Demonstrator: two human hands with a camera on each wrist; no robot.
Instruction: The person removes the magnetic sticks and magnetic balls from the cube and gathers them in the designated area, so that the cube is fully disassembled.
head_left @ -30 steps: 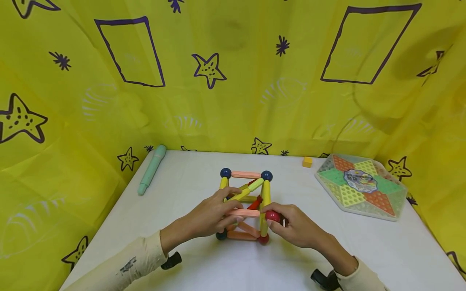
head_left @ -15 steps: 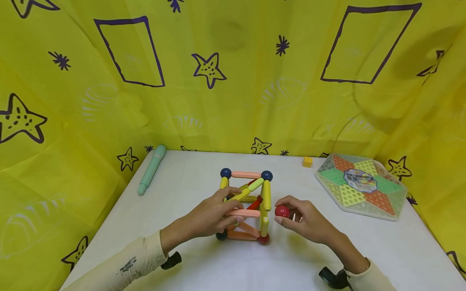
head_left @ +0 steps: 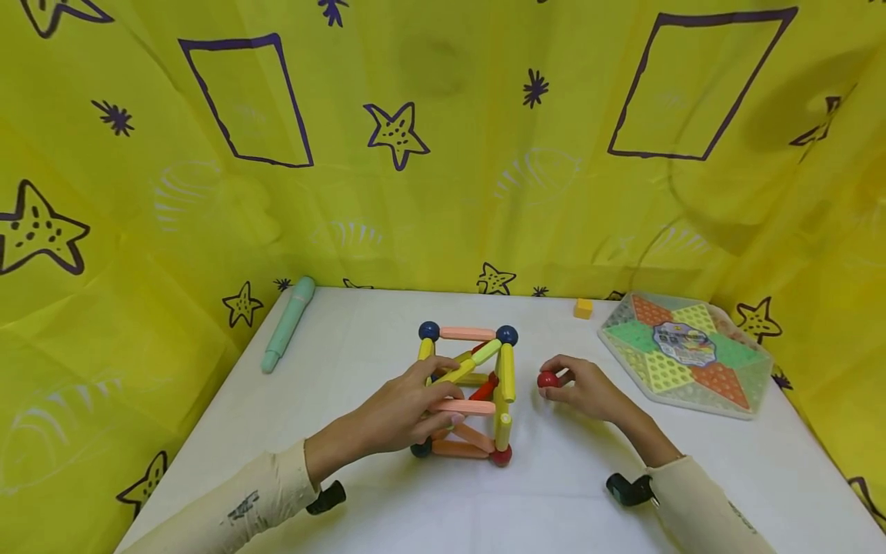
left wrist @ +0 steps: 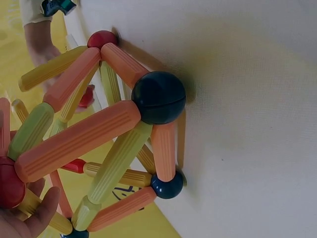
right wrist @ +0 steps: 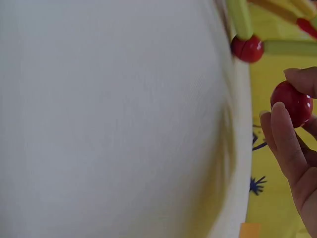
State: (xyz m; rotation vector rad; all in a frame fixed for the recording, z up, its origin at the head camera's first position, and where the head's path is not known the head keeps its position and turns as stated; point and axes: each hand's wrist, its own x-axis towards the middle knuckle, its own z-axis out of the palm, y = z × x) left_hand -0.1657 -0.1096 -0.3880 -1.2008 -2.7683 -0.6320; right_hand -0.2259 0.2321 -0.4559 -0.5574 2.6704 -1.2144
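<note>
At the centre of the head view, a cube frame of magnetic rods and balls (head_left: 469, 392) stands on the white bench (head_left: 388, 508). The left hand (head_left: 408, 408) comes in from the lower left and grips the frame's near side, fingers curled round a peach rod (head_left: 462, 405) at mid-height. Just right of the frame and apart from it, the right hand (head_left: 584, 387) pinches a red ball (head_left: 547, 379) between thumb and fingertips; whether that hand rests on the bench or hangs just above it is hard to tell. In the right wrist view the ball (right wrist: 292, 103) sits at the right edge, below another red ball (right wrist: 247, 48) at a frame corner. A mint marker (head_left: 288, 323) lies at the bench's far left, a small yellow cube (head_left: 584, 308) and a hexagonal game board (head_left: 685, 352) at the far right.
</note>
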